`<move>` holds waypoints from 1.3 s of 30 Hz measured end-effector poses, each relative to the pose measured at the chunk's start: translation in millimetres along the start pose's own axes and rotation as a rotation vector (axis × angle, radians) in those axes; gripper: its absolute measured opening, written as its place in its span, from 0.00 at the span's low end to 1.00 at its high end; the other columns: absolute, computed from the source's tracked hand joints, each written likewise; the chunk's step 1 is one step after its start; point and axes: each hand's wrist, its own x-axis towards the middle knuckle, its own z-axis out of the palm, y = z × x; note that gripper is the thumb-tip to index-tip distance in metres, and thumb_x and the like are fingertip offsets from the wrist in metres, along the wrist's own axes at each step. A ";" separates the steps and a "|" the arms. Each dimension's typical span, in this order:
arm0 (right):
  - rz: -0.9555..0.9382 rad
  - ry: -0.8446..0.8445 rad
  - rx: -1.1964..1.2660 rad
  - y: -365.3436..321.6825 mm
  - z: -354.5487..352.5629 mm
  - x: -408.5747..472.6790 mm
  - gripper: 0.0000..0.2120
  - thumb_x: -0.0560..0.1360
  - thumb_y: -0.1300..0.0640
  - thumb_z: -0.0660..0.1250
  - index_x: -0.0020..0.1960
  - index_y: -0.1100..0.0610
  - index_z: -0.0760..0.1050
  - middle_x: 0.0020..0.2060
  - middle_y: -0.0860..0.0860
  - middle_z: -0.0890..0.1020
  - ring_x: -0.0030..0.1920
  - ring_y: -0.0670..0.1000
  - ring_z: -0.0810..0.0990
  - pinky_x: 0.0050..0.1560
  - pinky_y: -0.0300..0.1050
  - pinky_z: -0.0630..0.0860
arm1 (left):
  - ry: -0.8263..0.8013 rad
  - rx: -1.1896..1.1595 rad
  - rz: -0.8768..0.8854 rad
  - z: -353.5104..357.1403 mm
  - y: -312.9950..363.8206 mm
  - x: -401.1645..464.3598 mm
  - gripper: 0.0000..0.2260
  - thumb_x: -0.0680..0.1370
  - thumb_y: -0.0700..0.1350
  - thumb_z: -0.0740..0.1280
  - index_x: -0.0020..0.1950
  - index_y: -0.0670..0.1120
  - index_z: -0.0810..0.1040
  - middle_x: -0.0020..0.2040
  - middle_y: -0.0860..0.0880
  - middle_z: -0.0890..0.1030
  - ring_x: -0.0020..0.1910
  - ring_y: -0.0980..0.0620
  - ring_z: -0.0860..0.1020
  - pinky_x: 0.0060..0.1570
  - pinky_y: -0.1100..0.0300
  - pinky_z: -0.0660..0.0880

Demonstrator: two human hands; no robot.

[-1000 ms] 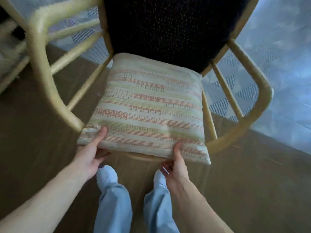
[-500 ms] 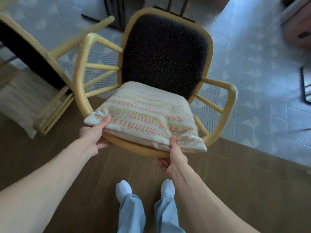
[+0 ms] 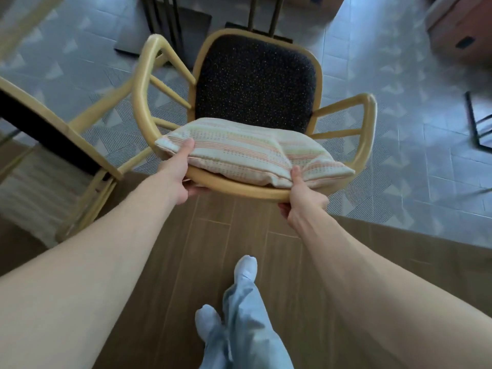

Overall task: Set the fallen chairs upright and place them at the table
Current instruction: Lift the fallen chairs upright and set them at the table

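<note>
Thumbs pin the striped cushion [image 3: 247, 153] while my left hand [image 3: 183, 179] and right hand [image 3: 300, 201] clamp the front rail of the upright chair [image 3: 255, 83] (second chair [image 3: 80, 134] lies just left), so I should carry it level, steering clear.

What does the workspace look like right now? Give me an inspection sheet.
Surface: wood-look floor underfoot, grey patterned floor beyond.
Job's things: chair upright, striped cushion on its seat; second chair tipped over at left.
Clutter: dark metal legs behind the chair; box at top right; black frame at right edge.
Grippers: left hand and right hand both grip the seat's front rim, thumbs on the cushion.
Cables: nothing seen.
Surroundings: tabletop not in view; feet in pale socks on the wood floor.
</note>
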 end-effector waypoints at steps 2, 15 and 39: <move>-0.064 0.056 0.005 -16.8 16.2 6.6 0.38 0.63 0.35 0.80 0.60 0.58 0.72 0.56 0.56 0.80 0.55 0.59 0.82 0.46 0.54 0.84 | -0.039 -0.038 -0.024 14.5 13.3 6.3 0.22 0.70 0.60 0.77 0.55 0.47 0.78 0.50 0.43 0.85 0.47 0.43 0.84 0.31 0.42 0.82; -0.172 0.103 0.009 -155.3 104.0 54.7 0.32 0.69 0.39 0.77 0.60 0.61 0.75 0.46 0.53 0.77 0.51 0.60 0.83 0.52 0.59 0.83 | -0.042 0.025 0.089 118.2 128.8 60.9 0.24 0.76 0.58 0.72 0.65 0.45 0.74 0.53 0.39 0.83 0.42 0.38 0.85 0.32 0.42 0.81; -0.364 -0.537 -0.343 -97.9 150.3 -125.1 0.23 0.82 0.38 0.58 0.54 0.56 0.81 0.54 0.53 0.85 0.58 0.57 0.82 0.66 0.60 0.75 | -0.152 0.456 0.440 5.8 151.1 -7.6 0.14 0.82 0.56 0.64 0.48 0.46 0.80 0.47 0.45 0.83 0.46 0.47 0.82 0.50 0.47 0.79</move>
